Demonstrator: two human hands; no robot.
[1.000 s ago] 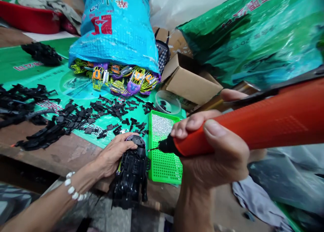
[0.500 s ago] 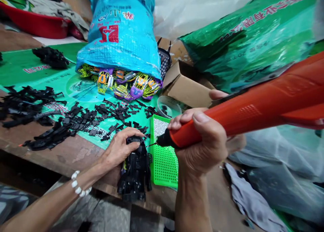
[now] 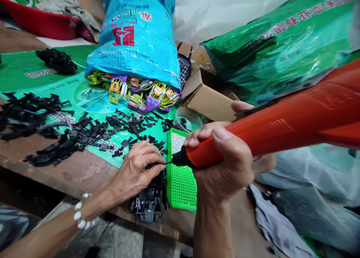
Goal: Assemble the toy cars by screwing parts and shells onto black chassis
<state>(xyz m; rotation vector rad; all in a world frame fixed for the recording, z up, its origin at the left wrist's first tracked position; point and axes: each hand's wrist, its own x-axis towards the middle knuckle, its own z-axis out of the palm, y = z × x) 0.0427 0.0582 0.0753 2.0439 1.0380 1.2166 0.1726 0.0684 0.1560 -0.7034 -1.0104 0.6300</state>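
My right hand (image 3: 227, 156) is wrapped round a red electric screwdriver (image 3: 270, 119), which points left with its thin bit level. My left hand (image 3: 140, 166) has thumb and forefinger brought together at the bit's tip; whatever they pinch is too small to make out. Beneath that hand lies a black plastic toy-car chassis (image 3: 149, 205) at the table edge, its far end partly covered by the fingers. Right beside it is a bright green screw tray (image 3: 182, 188), with a perforated near part and a heap of small silvery screws (image 3: 178, 141) at its far end.
Loose black plastic parts (image 3: 92, 134) spread across the green sheet on the left. Behind them a blue sack (image 3: 135, 44) spills yellow and purple toy shells (image 3: 153, 96). A clear round tub (image 3: 188, 119) and a cardboard box (image 3: 208, 96) stand behind the tray. A grey cloth (image 3: 275, 220) lies right.
My left hand has shifted right, from the chassis top to the bit's tip, with its fingertips closing there. The screwdriver has moved slightly left.
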